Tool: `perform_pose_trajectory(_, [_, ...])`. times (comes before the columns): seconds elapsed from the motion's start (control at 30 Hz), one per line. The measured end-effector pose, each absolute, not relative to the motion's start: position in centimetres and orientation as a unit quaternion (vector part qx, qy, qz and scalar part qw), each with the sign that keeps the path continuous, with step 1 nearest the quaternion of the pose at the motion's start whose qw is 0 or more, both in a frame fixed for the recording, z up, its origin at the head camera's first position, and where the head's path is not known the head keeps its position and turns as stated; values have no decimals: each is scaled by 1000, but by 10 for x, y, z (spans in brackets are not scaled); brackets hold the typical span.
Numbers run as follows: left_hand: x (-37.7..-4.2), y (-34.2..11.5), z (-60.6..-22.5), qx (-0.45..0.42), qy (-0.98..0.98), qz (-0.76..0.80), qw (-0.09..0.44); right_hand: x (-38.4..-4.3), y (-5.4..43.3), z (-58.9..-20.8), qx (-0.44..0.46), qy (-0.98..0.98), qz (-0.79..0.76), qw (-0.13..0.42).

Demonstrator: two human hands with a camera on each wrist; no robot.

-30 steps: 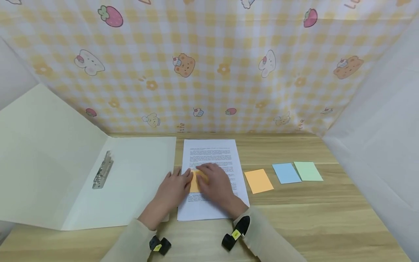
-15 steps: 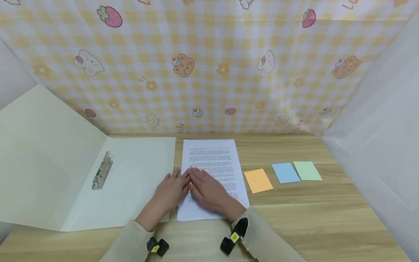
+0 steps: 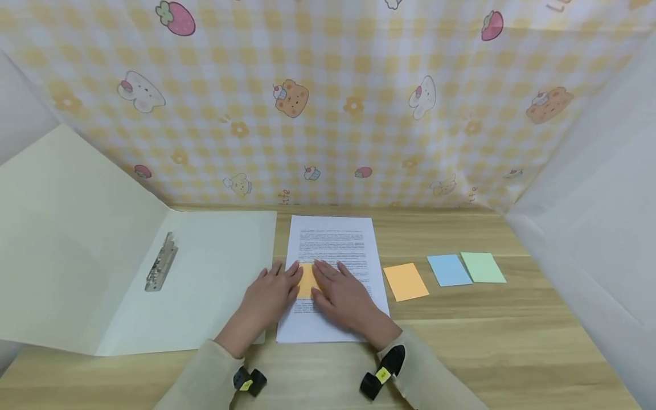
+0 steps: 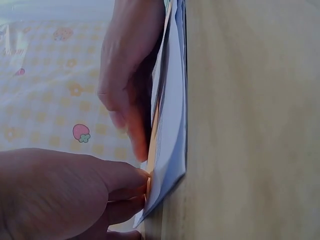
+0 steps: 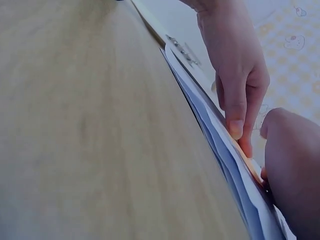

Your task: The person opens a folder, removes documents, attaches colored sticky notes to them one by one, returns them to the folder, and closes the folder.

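Observation:
An orange sticky note (image 3: 307,281) lies on the printed stack of paper (image 3: 333,239) in the head view. My left hand (image 3: 271,296) rests with its fingers at the note's left edge, overlapping the stack's left side. On the note's right part lie the extended fingers of my right hand (image 3: 342,293), flat against the page. Seen edge-on in the left wrist view, the orange note (image 4: 154,132) sits against the top sheet, fingertips of both hands touching it. In the right wrist view the sheets of the stack (image 5: 220,135) fan slightly apart at their edge.
Left of the stack stands an open white folder (image 3: 220,273) with a metal clip (image 3: 162,265). To the right lie another orange sticky note (image 3: 406,282), a blue one (image 3: 449,270) and a green one (image 3: 483,267). A checkered cloth (image 3: 328,136) hangs behind the wooden table (image 3: 487,341).
My right hand slid left across the note to meet the left hand, then moved back right, uncovering the note's middle. The left hand stays nearly in place.

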State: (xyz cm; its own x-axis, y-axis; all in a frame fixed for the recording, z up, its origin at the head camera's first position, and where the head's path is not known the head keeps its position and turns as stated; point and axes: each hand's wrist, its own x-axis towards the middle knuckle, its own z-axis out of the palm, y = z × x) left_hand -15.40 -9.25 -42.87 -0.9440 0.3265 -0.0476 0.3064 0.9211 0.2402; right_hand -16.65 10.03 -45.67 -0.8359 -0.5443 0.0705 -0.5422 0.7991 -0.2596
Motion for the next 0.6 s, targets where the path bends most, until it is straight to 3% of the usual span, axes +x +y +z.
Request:
perform_pose_trajectory(0.27, [-153,-90,-426,158,981,108,41,-165,107,-457,-268,955,-124,-32])
perform_pose_trajectory(0.6, [-156,-91,-427,181,979,91,26,-165,109,-461,-273,949,-153,-40])
